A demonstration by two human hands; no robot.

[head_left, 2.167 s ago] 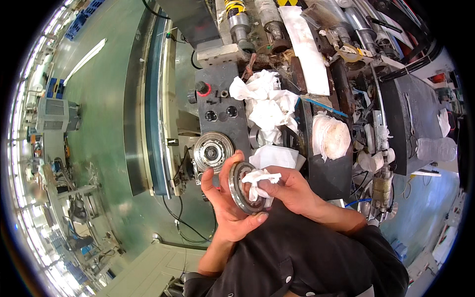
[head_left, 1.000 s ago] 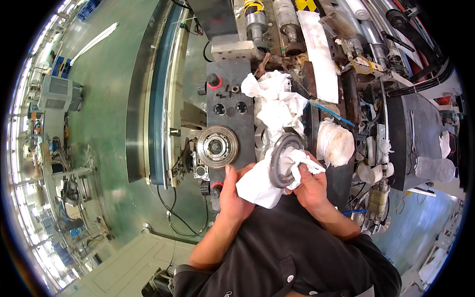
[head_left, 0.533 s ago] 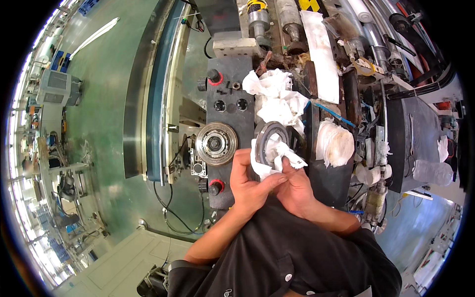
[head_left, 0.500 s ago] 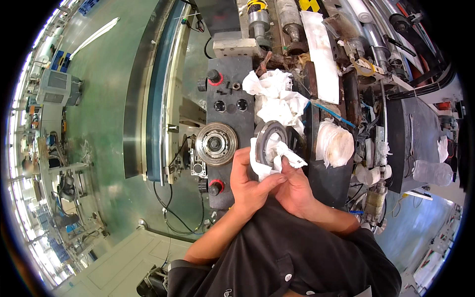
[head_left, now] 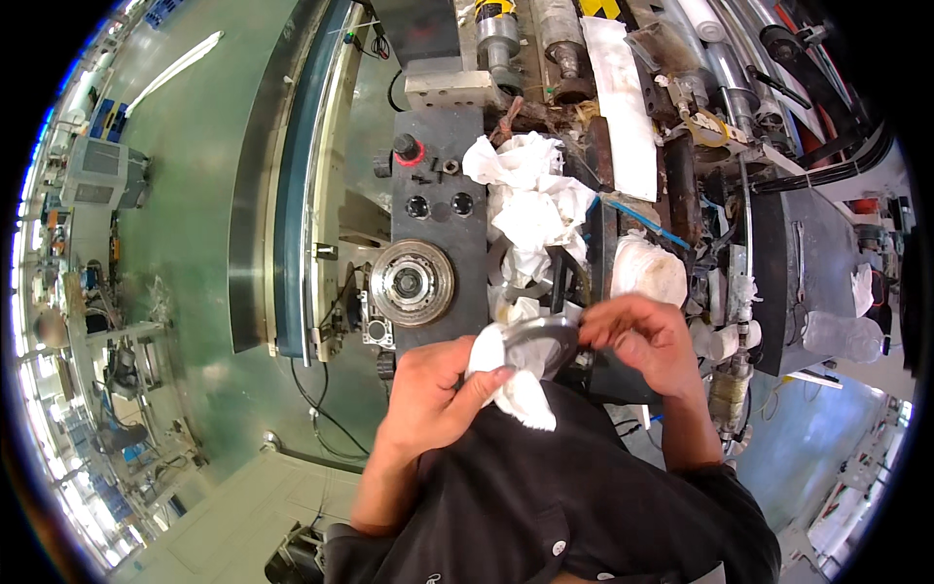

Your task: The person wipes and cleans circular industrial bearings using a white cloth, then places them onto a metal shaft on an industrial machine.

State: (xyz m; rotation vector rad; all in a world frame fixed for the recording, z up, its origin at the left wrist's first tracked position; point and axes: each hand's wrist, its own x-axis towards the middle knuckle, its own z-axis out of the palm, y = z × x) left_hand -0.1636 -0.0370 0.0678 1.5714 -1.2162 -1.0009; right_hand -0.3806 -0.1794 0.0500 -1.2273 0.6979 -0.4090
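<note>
While the left hand presses a white rag against a round metal part, its fingers curled and pinching the cloth, the right hand grips the same part's far edge with fingers bent around the rim. The part sits between both hands, held in the air just in front of the dark machine panel, below a heap of crumpled white rags. Judging by the wiping grip, cleaning of the part looks to be under way rather than finished; the used rags piled nearby suggest a good deal of wiping is done, though how clean the metal is cannot be told. To the left, a round hub on the panel stands uncovered. Much of the part's face is hidden by cloth and fingers, and the machinery toward the rim is bent and blurred.
</note>
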